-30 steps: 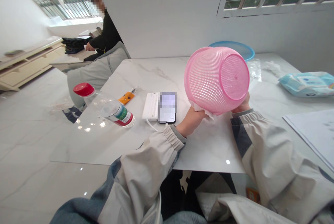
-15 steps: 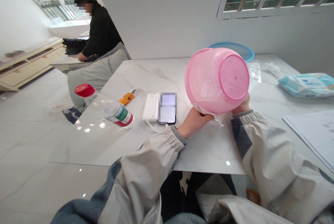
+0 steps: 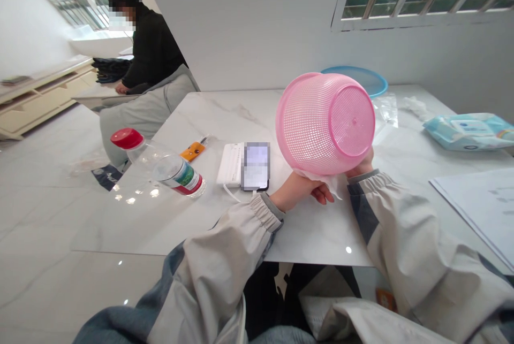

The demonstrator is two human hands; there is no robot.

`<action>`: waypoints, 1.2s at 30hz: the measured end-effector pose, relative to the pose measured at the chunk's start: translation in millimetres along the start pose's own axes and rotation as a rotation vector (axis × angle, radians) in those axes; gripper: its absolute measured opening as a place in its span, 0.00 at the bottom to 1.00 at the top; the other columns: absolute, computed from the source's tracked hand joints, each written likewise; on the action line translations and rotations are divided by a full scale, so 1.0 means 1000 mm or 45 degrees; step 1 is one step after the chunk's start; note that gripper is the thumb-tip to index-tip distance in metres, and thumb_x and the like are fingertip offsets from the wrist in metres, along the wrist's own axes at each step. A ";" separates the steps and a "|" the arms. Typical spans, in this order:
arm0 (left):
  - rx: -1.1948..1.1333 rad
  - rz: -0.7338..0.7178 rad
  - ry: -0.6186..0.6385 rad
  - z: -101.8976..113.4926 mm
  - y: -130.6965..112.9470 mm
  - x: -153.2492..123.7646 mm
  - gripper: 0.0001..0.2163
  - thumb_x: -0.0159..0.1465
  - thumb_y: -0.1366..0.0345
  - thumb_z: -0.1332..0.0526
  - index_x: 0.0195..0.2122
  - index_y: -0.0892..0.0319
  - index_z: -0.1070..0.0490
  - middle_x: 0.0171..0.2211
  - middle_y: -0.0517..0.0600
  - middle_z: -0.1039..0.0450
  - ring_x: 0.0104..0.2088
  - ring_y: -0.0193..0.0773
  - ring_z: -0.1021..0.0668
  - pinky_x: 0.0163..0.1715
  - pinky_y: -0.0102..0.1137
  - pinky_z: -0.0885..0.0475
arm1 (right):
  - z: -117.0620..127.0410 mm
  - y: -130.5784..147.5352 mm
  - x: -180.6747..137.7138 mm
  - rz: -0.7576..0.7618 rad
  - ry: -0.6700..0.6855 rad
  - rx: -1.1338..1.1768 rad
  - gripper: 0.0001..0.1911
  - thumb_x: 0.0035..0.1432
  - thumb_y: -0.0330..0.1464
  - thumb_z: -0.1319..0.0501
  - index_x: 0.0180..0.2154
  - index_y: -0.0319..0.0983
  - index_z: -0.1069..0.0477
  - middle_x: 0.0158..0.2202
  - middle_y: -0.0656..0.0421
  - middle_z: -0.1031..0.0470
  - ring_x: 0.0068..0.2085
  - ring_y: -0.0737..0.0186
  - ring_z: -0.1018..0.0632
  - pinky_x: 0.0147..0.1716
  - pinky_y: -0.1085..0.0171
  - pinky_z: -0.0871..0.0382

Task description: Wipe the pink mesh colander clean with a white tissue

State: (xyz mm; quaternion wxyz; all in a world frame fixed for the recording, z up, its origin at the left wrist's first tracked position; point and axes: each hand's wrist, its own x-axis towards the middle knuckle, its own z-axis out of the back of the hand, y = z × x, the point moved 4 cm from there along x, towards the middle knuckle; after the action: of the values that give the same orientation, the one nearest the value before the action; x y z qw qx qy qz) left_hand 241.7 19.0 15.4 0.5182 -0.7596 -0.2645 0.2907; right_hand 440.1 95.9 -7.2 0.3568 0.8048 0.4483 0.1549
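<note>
Remotely, on the head camera, I watch both bare hands working together on a pink plastic mesh basket [image 3: 325, 124], held tilted on its side with its base turned up and to the right, over a white marble-top table [image 3: 317, 229]. The left hand [image 3: 299, 191] presses a white wipe [image 3: 317, 178] against the basket's rim, its fingers [image 3: 323, 194] curled beneath. The right hand [image 3: 363, 165] supports the basket from below, partly hidden behind it. Beyond the basket sits a blue plastic basin [image 3: 353, 81], with a clear plastic bag [image 3: 385, 111] beside it. To the right lie a pack of wet wipes [image 3: 468, 132] and sheets of paper [image 3: 477, 210]. To the left are a smartphone [image 3: 256, 166] with its screen blurred, a white power bank [image 3: 231, 165], a small orange item [image 3: 191, 151] and a red-capped plastic bottle [image 3: 160, 165] lying on its side. Farther off, a seated co-worker [image 3: 152, 50] in a dark top rests a hand on another table
</note>
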 end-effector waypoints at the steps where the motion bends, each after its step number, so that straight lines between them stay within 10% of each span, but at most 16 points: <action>1: 0.004 0.000 -0.011 0.000 0.000 0.000 0.06 0.63 0.65 0.34 0.33 0.64 0.22 0.27 0.54 0.18 0.24 0.34 0.20 0.29 0.31 0.23 | -0.003 -0.004 -0.004 0.000 0.022 0.003 0.11 0.65 0.36 0.39 0.42 0.38 0.21 0.42 0.59 0.17 0.41 0.63 0.17 0.49 0.59 0.17; 36: 0.261 0.021 -0.123 -0.001 -0.006 -0.003 0.08 0.64 0.71 0.38 0.27 0.62 0.23 0.26 0.50 0.19 0.25 0.34 0.21 0.32 0.31 0.22 | -0.015 0.005 -0.012 -0.028 0.164 -0.098 0.11 0.65 0.35 0.41 0.40 0.40 0.20 0.44 0.57 0.16 0.46 0.58 0.17 0.57 0.55 0.23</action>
State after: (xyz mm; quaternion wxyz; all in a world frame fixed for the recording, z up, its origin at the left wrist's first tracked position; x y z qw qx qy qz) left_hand 239.7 18.2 22.2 0.5775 -0.6898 -0.2516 0.3568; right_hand 427.9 90.3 7.9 0.3597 0.7739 0.4729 0.2194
